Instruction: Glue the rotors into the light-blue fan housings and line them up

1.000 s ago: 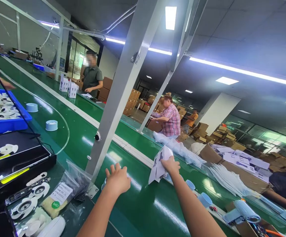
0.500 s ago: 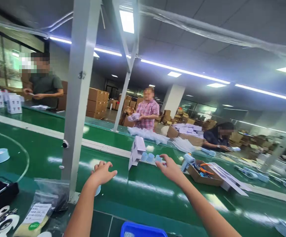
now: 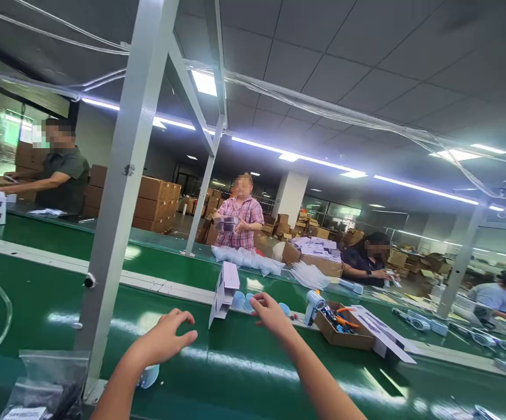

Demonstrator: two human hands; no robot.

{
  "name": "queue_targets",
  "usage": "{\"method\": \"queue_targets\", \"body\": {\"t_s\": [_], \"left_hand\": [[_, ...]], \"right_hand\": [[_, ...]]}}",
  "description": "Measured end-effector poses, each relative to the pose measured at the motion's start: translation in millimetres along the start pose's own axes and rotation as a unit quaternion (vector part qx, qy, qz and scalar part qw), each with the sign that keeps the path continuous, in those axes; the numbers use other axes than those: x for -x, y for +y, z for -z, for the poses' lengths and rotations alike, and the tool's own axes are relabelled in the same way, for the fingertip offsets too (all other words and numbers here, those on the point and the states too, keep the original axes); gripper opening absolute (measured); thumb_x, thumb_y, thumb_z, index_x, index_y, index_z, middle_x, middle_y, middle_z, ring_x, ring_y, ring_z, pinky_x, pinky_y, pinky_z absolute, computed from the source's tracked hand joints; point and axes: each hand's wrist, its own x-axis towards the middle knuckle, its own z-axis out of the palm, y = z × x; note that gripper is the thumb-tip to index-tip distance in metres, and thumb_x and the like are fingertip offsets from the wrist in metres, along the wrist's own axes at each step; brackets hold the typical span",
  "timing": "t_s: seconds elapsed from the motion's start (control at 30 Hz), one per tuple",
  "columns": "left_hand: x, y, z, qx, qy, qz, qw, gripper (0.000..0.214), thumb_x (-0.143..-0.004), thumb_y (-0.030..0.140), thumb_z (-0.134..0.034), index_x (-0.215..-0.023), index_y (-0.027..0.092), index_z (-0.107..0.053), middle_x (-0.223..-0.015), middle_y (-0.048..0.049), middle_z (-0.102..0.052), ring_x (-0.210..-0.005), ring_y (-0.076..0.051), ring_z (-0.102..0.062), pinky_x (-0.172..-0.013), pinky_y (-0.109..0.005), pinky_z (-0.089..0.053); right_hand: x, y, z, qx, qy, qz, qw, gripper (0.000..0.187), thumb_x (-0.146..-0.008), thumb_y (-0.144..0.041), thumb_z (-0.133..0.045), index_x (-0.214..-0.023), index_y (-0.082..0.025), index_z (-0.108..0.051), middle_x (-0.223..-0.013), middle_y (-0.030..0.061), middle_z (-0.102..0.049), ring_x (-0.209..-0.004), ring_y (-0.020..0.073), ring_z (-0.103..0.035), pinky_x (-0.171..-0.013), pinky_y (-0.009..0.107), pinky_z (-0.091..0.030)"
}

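Note:
My left hand (image 3: 165, 338) is held over the green conveyor belt (image 3: 218, 379), fingers curved and apart, with nothing in it. Under its wrist shows part of a light blue round piece (image 3: 150, 377). My right hand (image 3: 270, 315) reaches towards a row of light blue cups (image 3: 238, 300), its fingers loosely curled and apart. It partly hides the cups, and whether it touches one I cannot tell. Between my hands, a little farther off, an open white carton (image 3: 225, 289) stands on the belt, its flaps sticking out.
A light blue handheld device (image 3: 313, 306) stands beside a cardboard box (image 3: 344, 336) of tools and parts. A grey post (image 3: 119, 192) rises at left near plastic bags (image 3: 52, 379). Several co-workers are across the belt; one in a plaid shirt (image 3: 246, 216) holds a package.
The view has tilted up and shifted, so the blue bin has left it. My right hand is slightly closer to the carton. The co-worker at left has stretched out an arm.

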Motion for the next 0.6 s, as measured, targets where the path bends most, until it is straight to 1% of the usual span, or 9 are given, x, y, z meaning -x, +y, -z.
{"method": "queue_targets", "body": {"t_s": [0.1, 0.2, 0.3, 0.33, 0.37, 0.43, 0.47, 0.5, 0.6], "left_hand": [[-2.2, -9.2, 5.4, 0.035, 0.014, 0.005, 0.999, 0.04, -0.082, 0.05, -0.047, -0.106, 0.021, -0.061, -0.118, -0.0117, -0.057, -0.112, -0.031, -0.053, -0.096, -0.041, -0.041], [-7.3, -23.0, 3.9, 0.075, 0.03, 0.01, 0.997, 0.038, -0.082, 0.053, -0.049, -0.099, 0.022, -0.062, -0.111, -0.01, -0.06, -0.105, -0.03, -0.056, -0.09, -0.039, -0.044], [-19.7, -36.5, -3.0, 0.14, 0.079, -0.005, 0.987, 0.036, -0.079, 0.056, -0.055, -0.086, 0.022, -0.064, -0.096, -0.0068, -0.063, -0.099, -0.029, -0.058, -0.087, -0.037, -0.045], [-26.9, -39.9, -4.7, 0.191, 0.108, 0.002, 0.976, 0.038, -0.076, 0.059, -0.059, -0.081, 0.022, -0.064, -0.09, -0.0057, -0.064, -0.095, -0.028, -0.058, -0.084, -0.036, -0.045], [-36.3, -42.6, -5.1, 0.253, 0.141, 0.02, 0.957, 0.041, -0.071, 0.061, -0.063, -0.076, 0.021, -0.063, -0.084, -0.0048, -0.063, -0.091, -0.027, -0.059, -0.081, -0.034, -0.046], [-61.8, -46.0, -0.1, 0.371, 0.204, 0.072, 0.903, 0.048, -0.063, 0.065, -0.07, -0.072, 0.02, -0.059, -0.079, -0.0043, -0.061, -0.086, -0.025, -0.06, -0.074, -0.032, -0.048], [-77.6, -47.1, 5.7, 0.412, 0.23, 0.099, 0.876, 0.05, -0.062, 0.066, -0.07, -0.073, 0.019, -0.057, -0.081, -0.0047, -0.06, -0.085, -0.024, -0.06, -0.073, -0.031, -0.049], [-94.9, -48.0, 13.5, 0.435, 0.253, 0.123, 0.855, 0.05, -0.066, 0.067, -0.067, -0.077, 0.019, -0.055, -0.085, -0.0054, -0.059, -0.086, -0.023, -0.06, -0.073, -0.031, -0.049], [-148.8, -51.3, 43.6, 0.448, 0.28, 0.175, 0.831, 0.049, -0.083, 0.069, -0.045, -0.088, 0.02, -0.048, -0.096, -0.0087, -0.055, -0.094, -0.024, -0.059, -0.078, -0.033, -0.048]], "right_hand": [[-23.6, -14.2, -19.7, -0.09, -0.017, -0.007, 0.996, 0.021, -0.096, -0.033, -0.059, -0.106, -0.014, -0.06, -0.099, 0.0038, -0.062, -0.079, 0.0147, -0.063, -0.067, 0.03, -0.056], [-52.6, -26.0, -34.3, -0.172, -0.018, -0.02, 0.985, 0.024, -0.096, -0.035, -0.059, -0.11, -0.015, -0.06, -0.102, 0.0045, -0.063, -0.08, 0.0152, -0.063, -0.069, 0.031, -0.056], [-85.9, -36.5, -41.2, -0.238, 0.0, -0.041, 0.97, 0.028, -0.097, -0.037, -0.058, -0.114, -0.015, -0.059, -0.106, 0.0057, -0.062, -0.084, 0.0167, -0.064, -0.072, 0.033, -0.056], [-97.3, -39.9, -41.9, -0.256, 0.009, -0.048, 0.965, 0.03, -0.097, -0.038, -0.058, -0.116, -0.015, -0.058, -0.108, 0.0063, -0.062, -0.086, 0.0173, -0.064, -0.074, 0.034, -0.056], [-108.5, -43.2, -41.9, -0.272, 0.018, -0.055, 0.961, 0.031, -0.097, -0.039, -0.057, -0.118, -0.016, -0.057, -0.11, 0.0069, -0.061, -0.088, 0.018, -0.064, -0.075, 0.035, -0.056], [-130.0, -49.2, -41.3, -0.293, 0.032, -0.07, 0.953, 0.034, -0.097, -0.04, -0.057, -0.121, -0.016, -0.056, -0.115, 0.0078, -0.06, -0.092, 0.0192, -0.063, -0.077, 0.037, -0.056], [-140.0, -51.5, -41.4, -0.299, 0.036, -0.079, 0.95, 0.035, -0.097, -0.041, -0.057, -0.123, -0.017, -0.055, -0.116, 0.0082, -0.059, -0.093, 0.0198, -0.063, -0.078, 0.038, -0.056], [-149.4, -53.2, -42.5, -0.3, 0.037, -0.087, 0.949, 0.037, -0.096, -0.041, -0.057, -0.124, -0.017, -0.054, -0.118, 0.0086, -0.059, -0.095, 0.0204, -0.063, -0.079, 0.038, -0.055], [-172.1, -54.0, -54.3, -0.292, 0.022, -0.096, 0.951, 0.039, -0.096, -0.042, -0.058, -0.126, -0.017, -0.053, -0.122, 0.0093, -0.057, -0.099, 0.0224, -0.061, -0.083, 0.042, -0.054]]}}
